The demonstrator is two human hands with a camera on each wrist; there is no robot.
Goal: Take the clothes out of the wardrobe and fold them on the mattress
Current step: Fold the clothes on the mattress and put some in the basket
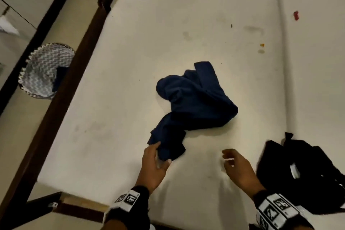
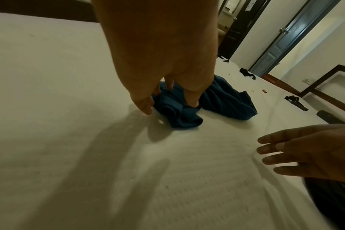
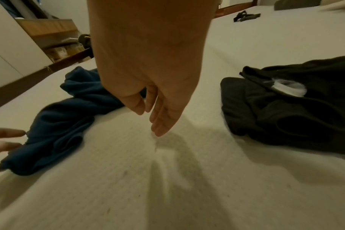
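On the mattress (image 1: 130, 61) lies a crumpled navy garment (image 1: 192, 102); the left hand (image 1: 154, 166) grips its near end between thumb and fingers. Right hand (image 1: 238, 168) hovers alongside, fingers relaxed, holding nothing, a black garment (image 1: 302, 177) just beyond.

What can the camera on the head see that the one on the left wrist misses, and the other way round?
Only the head view shows the zigzag-patterned basket on the floor beside the bed and the marker bands on both wrists. Only the left wrist view shows the blue door across the room. Both show the crumpled navy garment on the white mattress, the left hand gripping its near end, and the right hand open with nothing in it.
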